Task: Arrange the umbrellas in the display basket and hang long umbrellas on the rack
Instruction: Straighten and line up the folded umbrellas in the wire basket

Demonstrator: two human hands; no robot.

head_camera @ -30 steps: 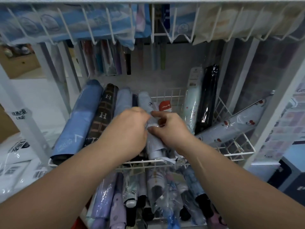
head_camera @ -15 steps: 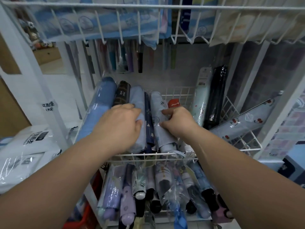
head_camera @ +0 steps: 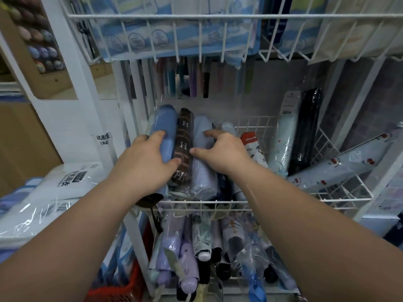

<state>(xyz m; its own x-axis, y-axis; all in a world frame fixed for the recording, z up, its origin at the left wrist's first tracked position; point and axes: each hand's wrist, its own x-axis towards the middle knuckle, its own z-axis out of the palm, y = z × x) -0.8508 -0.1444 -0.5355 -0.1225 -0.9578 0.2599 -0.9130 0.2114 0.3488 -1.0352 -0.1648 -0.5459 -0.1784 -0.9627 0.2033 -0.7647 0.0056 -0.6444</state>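
A white wire basket (head_camera: 283,200) holds folded umbrellas side by side. My left hand (head_camera: 146,162) grips the blue umbrella (head_camera: 166,120) at the far left. Beside it lies a brown umbrella (head_camera: 184,138) with H letters. My right hand (head_camera: 220,153) lies over the pale blue umbrella (head_camera: 201,171), thumb toward the brown one, fingers curled over its right side. To the right lie a red-and-white umbrella (head_camera: 251,144), a mint one (head_camera: 283,136), a black one (head_camera: 306,127) and a cherry-print one (head_camera: 340,166) lying crosswise.
An upper wire basket (head_camera: 218,17) with blue packs hangs overhead. Long umbrella handles (head_camera: 192,81) hang behind. A lower basket holds several wrapped umbrellas (head_camera: 187,258). White packages (head_camera: 54,192) lie at left; a red crate (head_camera: 122,290) sits below.
Both hands have shifted left along the row: the left from the pale blue umbrella to the far-left blue one, the right from the grey-white umbrella onto the pale blue one. The view also moved closer.
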